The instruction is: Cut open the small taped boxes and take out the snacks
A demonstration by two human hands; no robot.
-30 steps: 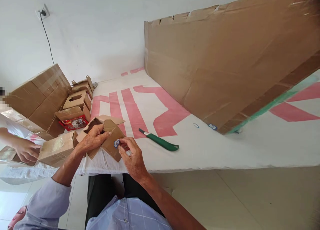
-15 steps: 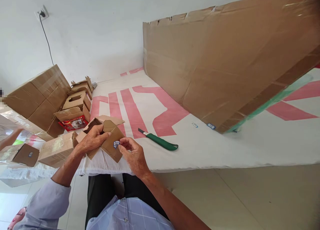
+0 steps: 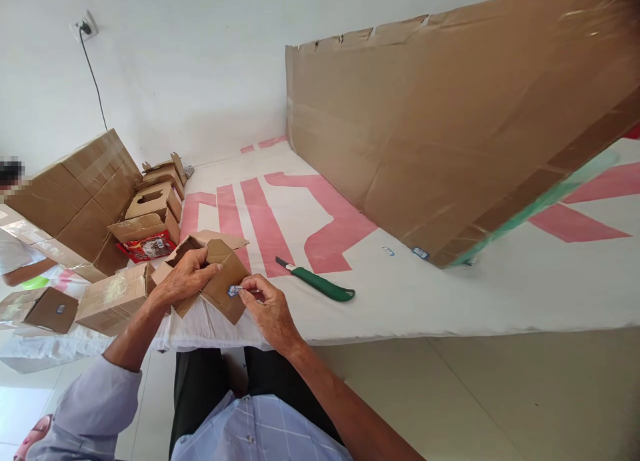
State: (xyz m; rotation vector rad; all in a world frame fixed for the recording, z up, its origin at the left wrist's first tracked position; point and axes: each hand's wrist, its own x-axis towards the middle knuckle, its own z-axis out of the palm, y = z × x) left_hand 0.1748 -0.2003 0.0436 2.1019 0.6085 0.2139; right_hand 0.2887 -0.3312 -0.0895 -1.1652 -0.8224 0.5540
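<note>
With the opened cardboard box (image 3: pixel 227 271) taken as the middle of the clock, twelve pointing towards the wall (image 3: pixel 210 74), the person works at the near edge of a table covered with a white-and-red cloth (image 3: pixel 450 307). The left hand (image 3: pixel 187 277) grips the box, its thumb pressed along a flap. The right hand (image 3: pixel 265 309) comes in from four o'clock, thumb and forefinger pinched narrowly at the edge of a small blue-and-white sticker (image 3: pixel 233 291) lying against that flap; whether the sticker is fully free of the cardboard cannot be told. A green-handled knife (image 3: pixel 321 283) lies at three o'clock, blade towards the box, and two more stickers (image 3: pixel 389 251) rest beyond it, one beside a large cardboard panel (image 3: pixel 425 134) at two o'clock. A taped box (image 3: pixel 116 299) sits at eight, a red packet (image 3: pixel 147 247) at ten, and a box with a cut-out hole (image 3: pixel 151 201) at eleven. At nine, well apart, shows another person's forearm (image 3: pixel 31 272).
</note>
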